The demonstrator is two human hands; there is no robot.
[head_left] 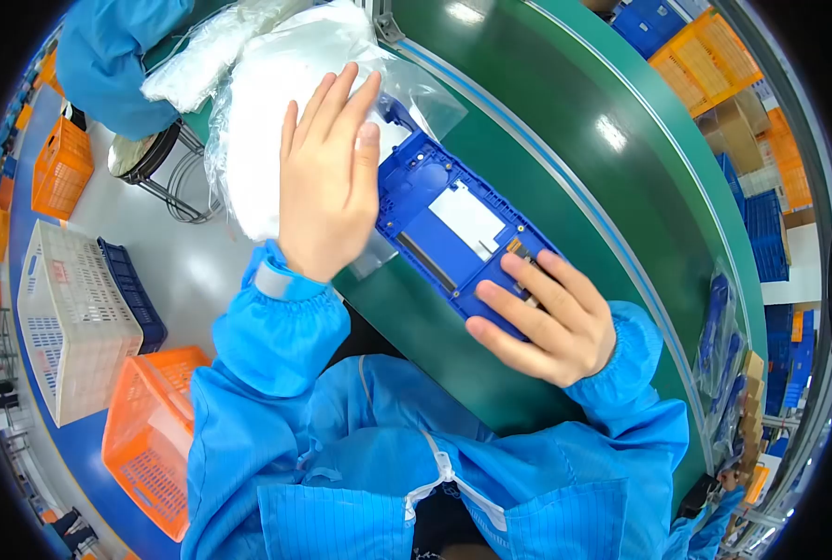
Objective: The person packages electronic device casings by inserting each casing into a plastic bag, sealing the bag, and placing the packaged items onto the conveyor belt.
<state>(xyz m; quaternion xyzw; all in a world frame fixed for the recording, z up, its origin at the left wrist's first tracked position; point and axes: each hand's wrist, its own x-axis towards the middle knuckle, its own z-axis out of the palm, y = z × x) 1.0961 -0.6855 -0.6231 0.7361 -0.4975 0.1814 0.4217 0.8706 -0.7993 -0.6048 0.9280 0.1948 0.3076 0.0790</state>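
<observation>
A blue plastic device housing (416, 191) lies at a slant on the green work surface, its inner side up. A white rectangular patch (467, 219) and a dark strip show inside it. My right hand (551, 322) rests over its lower right end, fingers stretched out and spread, partly covering a small brown-and-black part there. My left hand (329, 177) is at the housing's upper left edge, fingers extended; its thumb side is close to the edge, and I cannot tell if it touches. Beneath and behind the left hand is a white plastic bag (253, 121).
A metal rail (565, 173) curves along the green table (435, 359). At left stand an orange crate (155, 439), a white crate (70, 327) and a round stool (145, 154). Another person's blue sleeve (108, 65) is at upper left. Bagged blue parts (718, 336) lie at right.
</observation>
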